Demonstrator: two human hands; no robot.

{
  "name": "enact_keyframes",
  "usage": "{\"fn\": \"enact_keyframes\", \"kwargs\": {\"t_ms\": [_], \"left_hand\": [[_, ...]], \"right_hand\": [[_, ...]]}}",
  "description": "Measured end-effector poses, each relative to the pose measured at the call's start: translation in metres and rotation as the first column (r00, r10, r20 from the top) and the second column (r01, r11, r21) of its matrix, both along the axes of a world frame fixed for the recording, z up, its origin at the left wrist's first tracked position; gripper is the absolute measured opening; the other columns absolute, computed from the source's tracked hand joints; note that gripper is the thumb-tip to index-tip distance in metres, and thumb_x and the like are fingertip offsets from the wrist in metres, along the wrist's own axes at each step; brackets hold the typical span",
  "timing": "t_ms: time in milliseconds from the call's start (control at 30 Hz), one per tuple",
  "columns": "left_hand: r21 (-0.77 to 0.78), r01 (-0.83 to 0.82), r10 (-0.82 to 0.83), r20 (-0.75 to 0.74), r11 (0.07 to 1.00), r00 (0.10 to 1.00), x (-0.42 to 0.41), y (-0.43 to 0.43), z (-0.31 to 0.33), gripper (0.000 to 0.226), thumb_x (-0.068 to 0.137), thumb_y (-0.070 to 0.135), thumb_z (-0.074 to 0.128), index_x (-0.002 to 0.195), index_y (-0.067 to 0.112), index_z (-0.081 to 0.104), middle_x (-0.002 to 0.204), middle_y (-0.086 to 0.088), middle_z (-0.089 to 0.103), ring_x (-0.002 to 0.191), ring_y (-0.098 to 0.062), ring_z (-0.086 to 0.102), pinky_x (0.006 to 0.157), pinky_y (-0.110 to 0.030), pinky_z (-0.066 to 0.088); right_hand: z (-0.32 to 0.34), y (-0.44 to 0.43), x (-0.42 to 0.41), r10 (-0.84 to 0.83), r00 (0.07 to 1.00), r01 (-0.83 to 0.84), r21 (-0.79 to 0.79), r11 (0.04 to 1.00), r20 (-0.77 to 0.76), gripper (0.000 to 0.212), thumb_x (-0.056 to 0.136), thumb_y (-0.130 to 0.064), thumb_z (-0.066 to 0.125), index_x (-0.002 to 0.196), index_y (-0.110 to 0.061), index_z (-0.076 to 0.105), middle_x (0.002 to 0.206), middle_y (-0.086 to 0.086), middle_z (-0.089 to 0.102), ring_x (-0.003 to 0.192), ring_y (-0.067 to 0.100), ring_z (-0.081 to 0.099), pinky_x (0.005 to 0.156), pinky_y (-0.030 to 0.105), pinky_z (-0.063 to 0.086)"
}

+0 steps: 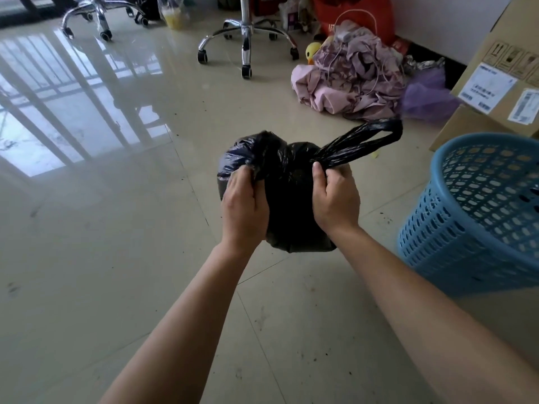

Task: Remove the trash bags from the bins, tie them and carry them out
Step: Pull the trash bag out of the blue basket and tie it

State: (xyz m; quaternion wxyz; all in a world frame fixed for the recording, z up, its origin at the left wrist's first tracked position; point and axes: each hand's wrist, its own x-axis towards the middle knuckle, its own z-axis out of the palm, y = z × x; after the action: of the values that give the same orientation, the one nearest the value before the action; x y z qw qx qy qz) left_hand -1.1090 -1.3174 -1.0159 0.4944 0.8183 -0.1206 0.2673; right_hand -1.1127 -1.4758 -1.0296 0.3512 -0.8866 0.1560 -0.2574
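Head view: left hand (243, 208) grips a bunched fold at the top left of the black trash bag (287, 199), fingers curled into the plastic. Right hand (335, 199) pinches the twisted base of the bag's handle loop (364, 141), thumb on top; the loop sticks out up and to the right, free of the hand. Both forearms reach in from the lower edge. The bag is full and rounded, held between the two hands out in front of the person; whether its underside touches the tiled floor (116, 228) cannot be told.

Blue perforated bin (478, 217) stands on the floor to the right of the bag, apart from it. Behind the bin, cardboard boxes (495, 83) with shipping labels. Farther back, a heap of pink cloth (350, 83) with purple mesh (428, 97) at its right side and a yellow duck toy (313, 49) at its upper left. A red bag (355, 13) lies behind the heap. Two chrome chair bases on castors noted, one centre (246, 33), one far left (100, 13), with a clear plastic bag (175, 13) of yellow contents between them
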Motion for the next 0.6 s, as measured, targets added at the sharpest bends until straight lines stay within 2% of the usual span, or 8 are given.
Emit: {"fn": "enact_keyframes", "kwargs": {"t_ms": [100,167,233,300,367,433,500,600], "left_hand": [[-0.163,-0.024,-0.001,-0.151,0.986,0.988,0.003,0.000,0.010,0.034,0.104,0.028,0.041,0.089,0.005,0.061,0.074,0.005,0.069,0.068,-0.008,0.062,0.065,-0.025,0.046],[-0.134,0.003,-0.048,-0.334,0.991,0.941,0.013,0.002,0.007,0.036,0.103,0.030,0.043,0.080,0.005,0.054,0.064,0.000,0.058,0.059,-0.018,0.053,0.061,-0.034,0.039],[-0.106,0.069,-0.117,-0.559,0.992,0.821,0.022,0.007,-0.005,0.036,0.102,0.029,0.043,0.078,0.004,0.053,0.068,-0.005,0.053,0.065,-0.021,0.048,0.064,-0.035,0.035],[-0.147,0.092,-0.171,-0.745,0.985,0.645,0.019,0.013,-0.020,0.033,0.102,0.028,0.044,0.079,0.008,0.057,0.075,-0.009,0.055,0.073,-0.022,0.052,0.069,-0.035,0.040],[-0.267,0.021,-0.241,-0.831,0.963,0.502,0.010,0.019,-0.031,0.032,0.102,0.028,0.047,0.084,0.009,0.065,0.082,-0.010,0.064,0.080,-0.026,0.062,0.081,-0.043,0.054],[-0.460,-0.134,-0.351,-0.808,0.878,0.473,-0.001,0.018,-0.032,0.029,0.104,0.025,0.049,0.090,0.008,0.069,0.087,-0.011,0.071,0.083,-0.028,0.068,0.088,-0.045,0.057],[-0.659,-0.280,-0.426,-0.697,0.698,0.577,-0.003,0.013,-0.026,0.025,0.104,0.021,0.050,0.096,0.005,0.067,0.083,-0.009,0.073,0.080,-0.025,0.070,0.084,-0.039,0.059],[-0.841,-0.307,-0.539,-0.525,0.446,0.659,-0.003,0.007,-0.014,0.021,0.105,0.016,0.046,0.108,0.001,0.061,0.073,-0.005,0.067,0.070,-0.019,0.068,0.079,-0.035,0.056]], "right_hand": [[0.010,0.001,0.003,-0.001,0.994,-0.012,0.122,0.992,0.110,0.035,0.105,-0.032,0.044,0.082,-0.009,0.058,0.106,0.003,0.059,0.096,0.019,0.057,0.081,0.030,0.042],[0.013,0.000,0.005,0.056,0.994,-0.074,0.192,0.979,0.094,0.041,0.104,-0.028,0.046,0.065,-0.017,0.041,0.077,-0.002,0.054,0.074,0.018,0.051,0.069,0.033,0.039],[0.004,-0.003,0.006,0.186,0.981,-0.153,0.349,0.924,-0.062,0.041,0.103,-0.029,0.048,0.064,-0.019,0.043,0.065,-0.005,0.051,0.065,0.015,0.050,0.064,0.034,0.038],[-0.007,-0.004,0.004,0.323,0.935,-0.180,0.584,0.792,-0.150,0.032,0.096,-0.041,0.053,0.077,-0.018,0.064,0.080,-0.002,0.069,0.083,0.020,0.066,0.082,0.034,0.052],[-0.013,-0.004,0.001,0.352,0.924,-0.162,0.682,0.713,-0.148,0.032,0.091,-0.046,0.053,0.089,-0.020,0.070,0.092,0.002,0.075,0.096,0.026,0.070,0.096,0.045,0.052],[-0.013,-0.002,-0.006,0.346,0.922,-0.182,0.594,0.784,-0.174,0.030,0.101,-0.037,0.045,0.092,-0.015,0.063,0.086,0.006,0.071,0.091,0.030,0.067,0.085,0.041,0.049],[-0.016,-0.002,-0.017,0.332,0.906,-0.273,0.237,0.932,-0.262,0.027,0.106,-0.030,0.037,0.095,-0.009,0.050,0.084,0.009,0.062,0.083,0.034,0.060,0.069,0.039,0.037],[-0.029,-0.005,-0.037,0.420,0.835,-0.459,-0.029,0.888,-0.355,0.024,0.106,-0.033,0.031,0.096,-0.014,0.041,0.088,0.013,0.056,0.084,0.037,0.058,0.067,0.037,0.031]]}}
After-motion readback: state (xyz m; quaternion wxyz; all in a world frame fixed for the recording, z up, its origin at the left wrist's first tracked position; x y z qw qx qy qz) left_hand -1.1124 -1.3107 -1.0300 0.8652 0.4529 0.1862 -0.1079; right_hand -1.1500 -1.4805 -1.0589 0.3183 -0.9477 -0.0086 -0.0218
